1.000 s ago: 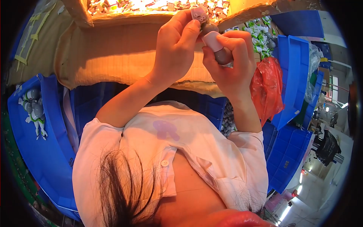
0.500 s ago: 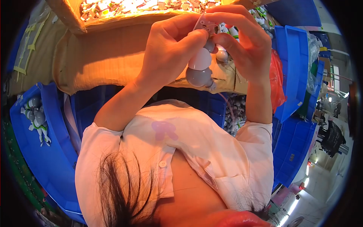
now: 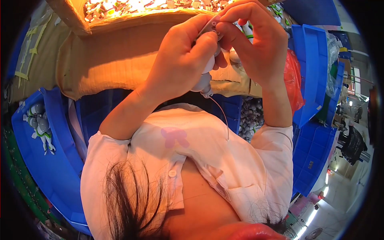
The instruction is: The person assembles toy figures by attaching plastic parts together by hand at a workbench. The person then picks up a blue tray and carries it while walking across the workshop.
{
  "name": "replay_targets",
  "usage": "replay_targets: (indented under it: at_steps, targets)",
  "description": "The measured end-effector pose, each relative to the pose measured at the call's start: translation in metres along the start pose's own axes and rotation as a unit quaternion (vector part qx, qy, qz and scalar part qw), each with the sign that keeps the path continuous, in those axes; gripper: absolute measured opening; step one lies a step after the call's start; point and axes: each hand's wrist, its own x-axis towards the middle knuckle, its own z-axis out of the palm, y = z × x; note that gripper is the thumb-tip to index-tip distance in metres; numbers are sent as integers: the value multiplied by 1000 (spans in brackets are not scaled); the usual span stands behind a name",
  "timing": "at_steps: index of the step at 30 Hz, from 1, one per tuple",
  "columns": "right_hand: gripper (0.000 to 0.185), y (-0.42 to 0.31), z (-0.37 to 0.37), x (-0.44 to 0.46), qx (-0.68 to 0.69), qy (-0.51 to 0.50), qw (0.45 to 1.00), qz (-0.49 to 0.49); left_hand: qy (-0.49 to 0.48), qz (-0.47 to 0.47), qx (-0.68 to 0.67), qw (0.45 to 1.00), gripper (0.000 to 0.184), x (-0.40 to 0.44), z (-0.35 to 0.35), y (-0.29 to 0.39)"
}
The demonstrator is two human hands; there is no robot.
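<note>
Near the top middle, my left hand (image 3: 182, 60) is closed around a grey-and-white rounded toy part (image 3: 203, 82), its thumb and fingers wrapped about the upper end. A thin pale wire (image 3: 221, 110) trails from the part's lower tip toward the shirt. Between the fingertips of both hands sits a small pale flat piece (image 3: 211, 26) with little ring-like holes. My right hand (image 3: 258, 46) pinches at this piece's right edge with thumb and forefinger. The fingers cover much of the toy part's upper end, so how the two pieces join is hidden.
A lit cardboard box (image 3: 86, 28) of small white and green parts stands ahead, over a cardboard-covered surface (image 3: 104, 60). Blue bins (image 3: 310, 72) flank me; the left bin (image 3: 60, 160) holds toy figures (image 3: 40, 122). A red plastic bag (image 3: 294, 80) hangs at right.
The toy part has tilted and shifted slightly left, its lower end now more covered by my left hand. The wire now hangs in a curve over the shirt. My right fingers have shifted on the flat piece.
</note>
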Motion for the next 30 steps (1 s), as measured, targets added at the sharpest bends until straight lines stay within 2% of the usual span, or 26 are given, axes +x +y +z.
replay_targets:
  at_steps: [4,7,9,10,12,13,15,18,22,24,28,30]
  targets:
    - [13,-1,4,-1,-42,14,999,-20,14,26,138,990,16,-3,1,4]
    - [13,-1,4,1,-80,19,995,-53,-32,11,128,991,24,-2,-7,5]
    - [13,3,-3,9,-134,-2,967,-214,-57,-15,77,995,24,2,-13,7]
    - [13,2,-7,12,-136,-1,966,-218,-81,-40,27,996,24,5,-16,8]
    - [7,2,-15,17,-186,-49,935,-300,-95,-52,11,994,25,6,-22,11]
    - [7,9,-20,18,-184,-49,934,-303,-107,-69,-8,992,25,6,-24,12]
    - [32,28,-27,17,-287,-124,866,-390,-99,-79,-10,992,21,6,-26,17]
    - [37,25,-28,20,-320,-148,853,-384,-88,-88,-12,992,18,5,-31,21]
    - [36,31,-18,24,-319,-150,865,-357,-64,-85,10,994,16,3,-36,27]
    - [34,23,-11,28,-336,-189,861,-331,-49,-84,41,994,15,0,-40,27]
    - [28,25,3,38,-362,-248,824,-358,-7,-82,47,996,13,-8,-53,17]
    - [27,32,16,51,-306,-261,840,-364,16,-77,29,997,14,-12,-65,7]
